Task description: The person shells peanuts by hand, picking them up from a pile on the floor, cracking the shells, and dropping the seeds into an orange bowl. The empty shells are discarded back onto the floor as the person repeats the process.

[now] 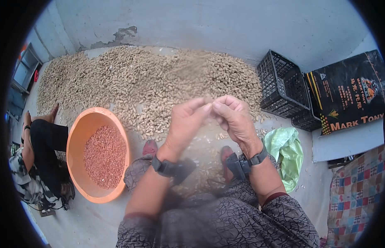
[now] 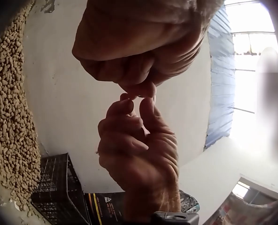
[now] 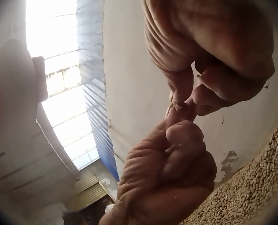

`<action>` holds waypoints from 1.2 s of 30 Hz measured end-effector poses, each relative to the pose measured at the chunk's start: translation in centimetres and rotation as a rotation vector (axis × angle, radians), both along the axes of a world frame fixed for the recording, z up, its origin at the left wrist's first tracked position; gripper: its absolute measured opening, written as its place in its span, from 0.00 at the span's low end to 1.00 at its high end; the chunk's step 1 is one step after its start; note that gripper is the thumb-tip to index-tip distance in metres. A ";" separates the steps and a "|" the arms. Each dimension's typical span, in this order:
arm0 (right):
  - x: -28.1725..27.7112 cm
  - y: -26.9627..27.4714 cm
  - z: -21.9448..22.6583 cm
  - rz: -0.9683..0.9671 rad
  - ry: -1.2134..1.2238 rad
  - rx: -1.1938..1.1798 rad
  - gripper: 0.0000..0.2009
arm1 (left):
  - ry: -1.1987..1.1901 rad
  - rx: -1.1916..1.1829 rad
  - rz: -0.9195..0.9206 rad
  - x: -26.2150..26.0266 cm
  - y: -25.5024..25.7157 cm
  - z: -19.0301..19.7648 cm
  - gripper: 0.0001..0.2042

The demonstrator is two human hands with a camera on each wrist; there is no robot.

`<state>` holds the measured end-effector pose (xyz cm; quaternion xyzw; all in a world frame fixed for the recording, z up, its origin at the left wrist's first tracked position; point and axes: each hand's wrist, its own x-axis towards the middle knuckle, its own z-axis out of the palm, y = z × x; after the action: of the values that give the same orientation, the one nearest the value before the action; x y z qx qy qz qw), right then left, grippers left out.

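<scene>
My left hand [image 1: 182, 124] and right hand [image 1: 236, 120] meet fingertip to fingertip in front of me, above the floor. Between them they pinch a peanut [image 3: 177, 107], mostly hidden by the thumbs and fingers; a small rough bit of it shows in the right wrist view. In the left wrist view the right hand [image 2: 139, 145] comes up from below, its thumb and forefinger touching the left fingertips. Behind the hands spreads a wide heap of unshelled peanuts [image 1: 147, 78]. An orange basin [image 1: 72, 165] with shelled red peanuts [image 1: 103, 157] stands to the left.
Black plastic crates [image 1: 279, 82] stand at the right of the heap, beside a black printed sack [image 1: 349, 95]. A green bag [image 1: 289, 153] lies by my right forearm. Another person [image 1: 47, 140] sits at the far left. A checked cloth [image 1: 353, 194] hangs at lower right.
</scene>
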<state>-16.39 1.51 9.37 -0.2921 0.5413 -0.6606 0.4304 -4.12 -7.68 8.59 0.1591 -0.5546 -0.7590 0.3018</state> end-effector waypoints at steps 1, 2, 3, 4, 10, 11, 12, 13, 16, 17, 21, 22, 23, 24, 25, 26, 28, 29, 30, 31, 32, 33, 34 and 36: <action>0.0 0.0 0.2 -0.002 0.001 0.000 0.09 | -0.034 0.006 0.003 0.1 0.0 0.2 0.10; 0.1 0.0 0.5 -0.050 0.134 -0.015 0.09 | -0.033 0.006 0.001 0.0 0.0 -0.1 0.10; 0.2 0.0 0.7 -0.099 0.267 -0.030 0.08 | -0.076 -0.151 0.021 -0.1 -0.1 -0.5 0.09; 0.1 0.0 0.8 -0.100 0.268 -0.030 0.08 | -0.120 -0.308 0.042 -0.2 -0.1 -0.9 0.07; -0.4 0.3 0.8 -0.062 0.514 -0.009 0.06 | -0.205 -0.653 0.058 -0.1 -0.8 -1.8 0.05; -0.6 0.4 0.8 -0.039 0.505 0.020 0.06 | -0.206 -0.649 0.056 0.0 -0.7 -1.9 0.05; -0.7 0.5 0.8 -0.016 0.496 0.048 0.06 | -0.216 -0.654 0.025 0.2 -0.6 -1.4 0.04; -0.7 0.5 0.7 -0.015 0.496 0.050 0.06 | -0.225 -0.659 -0.005 0.3 -0.5 -1.0 0.04; -0.7 0.6 0.5 -0.007 0.451 0.002 0.05 | -0.149 -0.514 -0.043 0.3 -0.2 -0.7 0.04; -0.7 0.6 0.5 0.000 0.386 -0.010 0.05 | -0.149 -0.512 -0.043 0.3 -0.2 -0.8 0.04; -0.6 0.7 0.2 0.009 0.212 -0.066 0.04 | -0.097 -0.405 -0.069 0.6 -0.3 -0.6 0.04; -0.5 0.7 0.2 0.010 0.211 -0.065 0.04 | -0.096 -0.353 -0.085 0.7 -0.3 -0.4 0.04; -0.4 0.7 0.2 0.003 0.183 -0.089 0.04 | -0.097 -0.353 -0.085 0.8 -0.3 -0.1 0.04; -0.3 0.6 0.3 -0.004 0.156 -0.113 0.04 | -0.130 -0.291 -0.106 0.9 -0.3 0.3 0.05; -0.2 0.6 0.3 -0.004 0.156 -0.113 0.04 | -0.163 -0.229 -0.126 1.0 -0.3 0.4 0.06; -0.2 0.6 0.3 -0.001 0.118 -0.115 0.05 | -0.162 -0.231 -0.127 0.8 -0.4 0.3 0.06; -0.1 0.6 0.4 -0.001 0.081 -0.117 0.05 | -0.121 -0.113 -0.132 0.5 -0.4 -0.2 0.07; 0.0 0.6 0.5 -0.019 0.079 -0.115 0.05 | -0.120 -0.114 -0.132 0.4 -0.3 -0.2 0.07; 0.1 0.5 0.6 -0.038 0.076 -0.112 0.05 | -0.098 -0.046 -0.116 0.3 -0.2 -0.2 0.08; 0.2 0.5 0.6 -0.037 0.077 -0.113 0.05 | -0.075 0.021 -0.100 0.3 0.0 -0.2 0.08; 0.2 0.5 0.5 -0.052 0.070 -0.114 0.05 | -0.075 0.021 -0.100 0.2 0.0 -0.2 0.08; 0.3 0.5 0.5 -0.066 0.064 -0.114 0.05 | -0.050 0.066 -0.088 0.1 0.1 -0.2 0.08; 0.3 0.4 0.4 -0.066 0.064 -0.114 0.05 | -0.025 0.111 -0.077 0.0 0.1 -0.3 0.08; 0.4 0.3 0.2 -0.067 0.045 -0.131 0.06 | -0.027 0.145 -0.081 0.0 -0.1 -0.4 0.08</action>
<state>-16.02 1.84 9.59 -0.3162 0.5157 -0.7020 0.3758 -4.15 -7.75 8.19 0.1682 -0.5081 -0.8065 0.2513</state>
